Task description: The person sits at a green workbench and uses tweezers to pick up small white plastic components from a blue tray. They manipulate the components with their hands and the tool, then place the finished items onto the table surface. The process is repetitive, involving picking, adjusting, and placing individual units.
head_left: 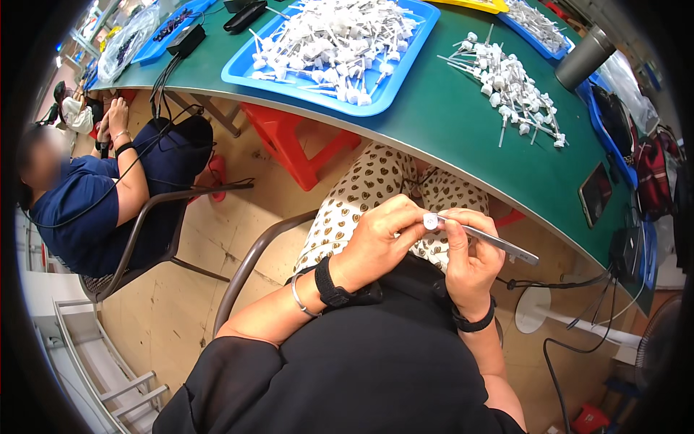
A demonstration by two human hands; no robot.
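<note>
Over my lap, my left hand (390,235) pinches a small white round plastic part (431,221) between thumb and fingertips. My right hand (473,253) is closed around a slim, flat grey metal tool (506,246); its blunt end sticks out to the right. The tool's other end meets the white part, partly covered by my fingers, so I cannot tell its exact kind. Beyond my hands, a blue tray (390,105) on the green table holds a heap of white plastic parts with thin stems (325,43). More of these stemmed parts (506,87) lie loose right of the tray.
The green table (434,137) curves around in front of me. At its right are a dark metal cylinder (585,58), a phone (595,194) and cables. A red stool (289,145) stands underneath. To my left, another person (94,188) sits on a chair.
</note>
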